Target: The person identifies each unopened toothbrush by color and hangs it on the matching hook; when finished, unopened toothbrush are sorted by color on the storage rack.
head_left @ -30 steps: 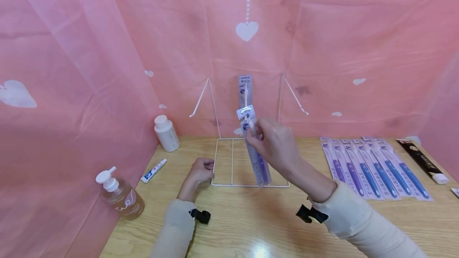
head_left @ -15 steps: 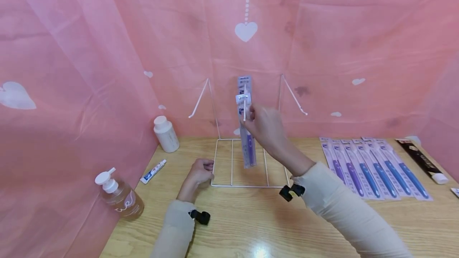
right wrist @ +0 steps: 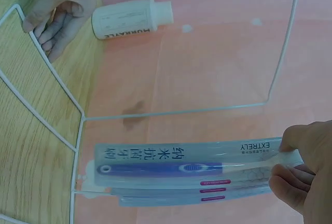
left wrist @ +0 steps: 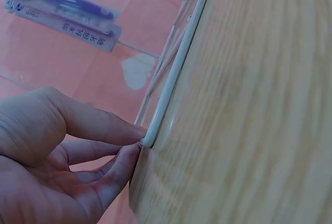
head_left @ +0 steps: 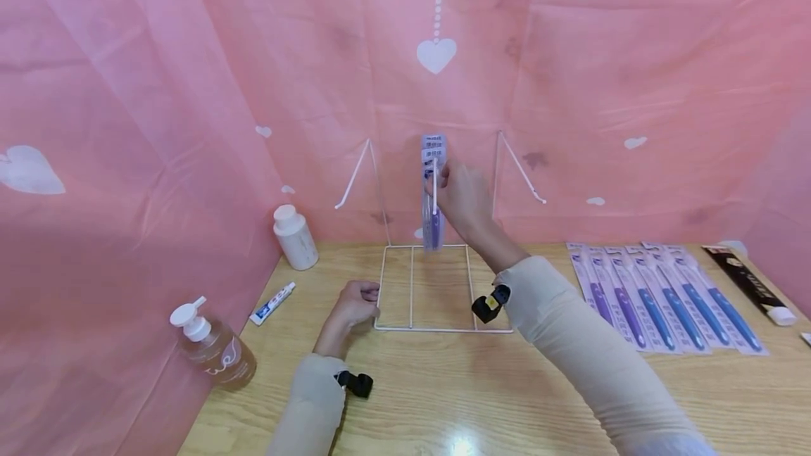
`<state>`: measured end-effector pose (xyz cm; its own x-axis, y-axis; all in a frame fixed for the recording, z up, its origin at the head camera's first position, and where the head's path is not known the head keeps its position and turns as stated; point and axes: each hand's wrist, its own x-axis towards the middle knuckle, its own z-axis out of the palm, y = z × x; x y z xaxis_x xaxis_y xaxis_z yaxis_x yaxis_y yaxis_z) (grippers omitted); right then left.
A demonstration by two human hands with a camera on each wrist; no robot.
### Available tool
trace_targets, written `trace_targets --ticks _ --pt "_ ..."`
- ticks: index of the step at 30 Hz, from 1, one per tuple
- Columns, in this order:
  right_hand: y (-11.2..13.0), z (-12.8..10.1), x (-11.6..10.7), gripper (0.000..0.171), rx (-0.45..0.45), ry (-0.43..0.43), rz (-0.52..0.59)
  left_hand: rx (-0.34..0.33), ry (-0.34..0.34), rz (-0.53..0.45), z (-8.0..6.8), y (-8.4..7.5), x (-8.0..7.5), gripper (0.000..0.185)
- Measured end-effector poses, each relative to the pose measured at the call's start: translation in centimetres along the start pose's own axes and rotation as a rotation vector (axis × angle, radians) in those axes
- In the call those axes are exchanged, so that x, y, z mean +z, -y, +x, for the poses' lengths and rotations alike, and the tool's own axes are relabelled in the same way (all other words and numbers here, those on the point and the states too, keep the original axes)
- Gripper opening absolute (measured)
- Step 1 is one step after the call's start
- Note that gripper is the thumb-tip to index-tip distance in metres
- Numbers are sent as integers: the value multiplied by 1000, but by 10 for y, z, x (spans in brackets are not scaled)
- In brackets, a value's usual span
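A white wire rack (head_left: 443, 331) stands on the table with its hooked arms pointing forward. My left hand (head_left: 356, 302) pinches the left side of its base; in the left wrist view the thumb and fingertips hold the wire's corner (left wrist: 148, 142). My right hand (head_left: 467, 199) grips the top of a packaged toothbrush (right wrist: 161, 169) with a purple handle. This pack hangs upright on the rack's middle hook (head_left: 435, 192), overlapping other packs behind it. In the right wrist view, stacked pack edges with pink labels show beneath the front one.
Several packaged toothbrushes (head_left: 659, 301) lie in a row at the right, beside a black toothpaste tube (head_left: 747, 283). To the left are a white bottle (head_left: 296, 238), a small toothpaste tube (head_left: 272, 303) and an amber pump bottle (head_left: 218, 354). A pink curtain (head_left: 570, 90) hangs behind.
My right hand has moved up and back, taking the packaged toothbrush from in front of the middle hook onto it and towards the other packs. My left hand stays on the rack base.
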<state>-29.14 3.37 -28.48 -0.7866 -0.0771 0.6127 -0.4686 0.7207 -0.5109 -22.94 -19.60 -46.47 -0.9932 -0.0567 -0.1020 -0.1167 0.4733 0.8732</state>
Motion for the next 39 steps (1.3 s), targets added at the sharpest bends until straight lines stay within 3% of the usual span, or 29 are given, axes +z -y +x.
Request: trace_targets --ticks 10,16,21,26,29,36,39 --pt "-2 12 10 20 45 16 35 -3 -9 -12 -2 0 -4 60" --pt "-6 3 9 27 43 26 25 8 -1 -15 -4 0 -3 60" --pt "-21 -11 0 35 9 102 -10 7 -1 -20 -4 -1 0 60" --pt "-66 -29 -15 34 -93 120 -65 12 12 -28 -3 -4 4 63" --pt "-104 -36 -26 32 -84 150 -119 6 7 -22 -3 -4 3 64" --pt "-193 -43 -60 39 106 298 -290 -4 -1 -13 -4 -3 -1 64" --pt "-223 -50 -69 44 203 349 -313 4 2 -12 -4 -2 -2 63"
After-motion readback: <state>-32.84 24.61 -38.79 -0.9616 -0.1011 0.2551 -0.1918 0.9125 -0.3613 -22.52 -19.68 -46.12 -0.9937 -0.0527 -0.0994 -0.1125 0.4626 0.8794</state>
